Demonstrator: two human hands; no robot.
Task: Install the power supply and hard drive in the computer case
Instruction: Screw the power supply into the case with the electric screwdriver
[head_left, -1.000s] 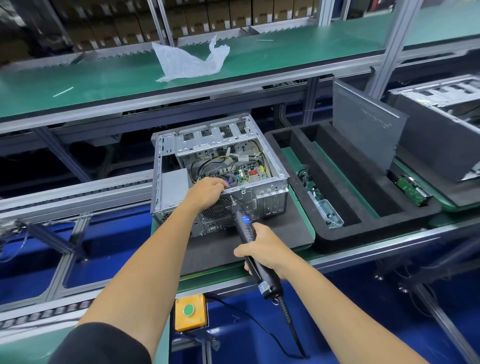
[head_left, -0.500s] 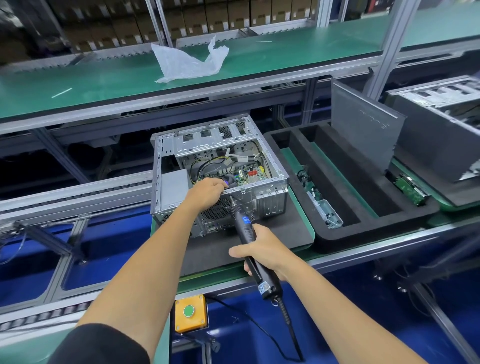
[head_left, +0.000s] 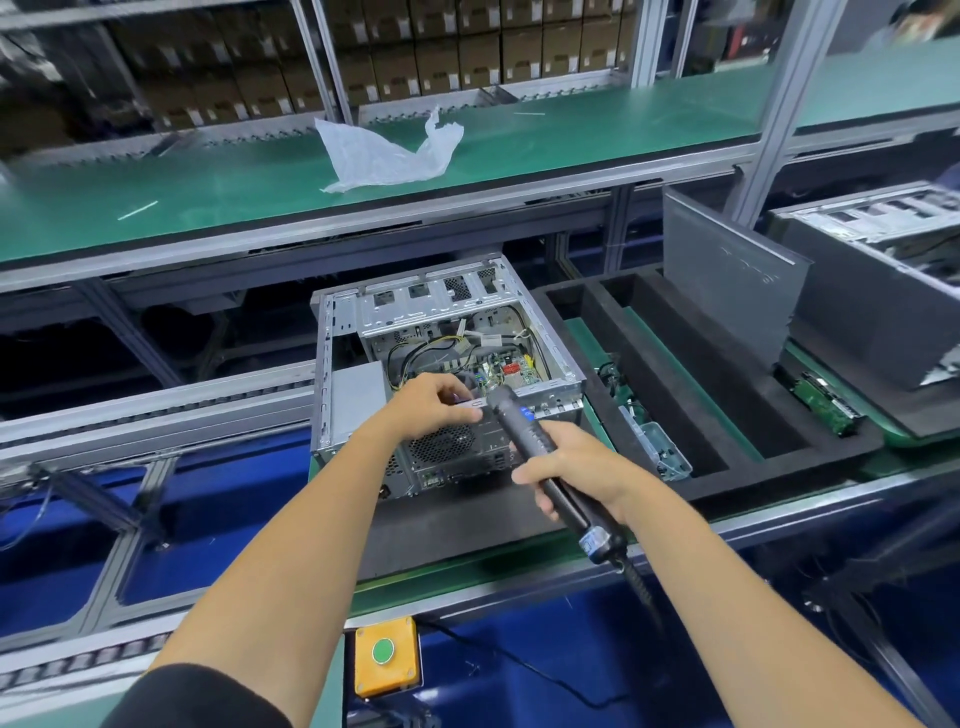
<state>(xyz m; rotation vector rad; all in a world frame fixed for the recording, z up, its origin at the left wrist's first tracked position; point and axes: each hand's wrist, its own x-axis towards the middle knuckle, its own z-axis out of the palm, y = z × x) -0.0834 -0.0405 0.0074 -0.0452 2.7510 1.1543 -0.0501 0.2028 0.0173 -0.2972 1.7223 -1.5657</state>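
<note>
Head view: an electric screwdriver (head_left: 540, 457), gripped in the curled right hand (head_left: 576, 470), runs from near right up to far left, its tip at the near top rail of the open computer case (head_left: 447, 332). The left hand (head_left: 434, 402), nearer the tip, pinches something small beside it; what, cannot be told. The power supply (head_left: 358, 397) sits in the case's near-left corner

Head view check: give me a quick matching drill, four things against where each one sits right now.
Things:
1. plastic bag
2. electric screwdriver
3. computer case
4. green push button

Places:
A. in the right hand
B. on the black foam mat
C. on the upper green shelf
D. on the yellow box below the bench edge

Pairs: 1-C, 2-A, 3-B, 4-D
</note>
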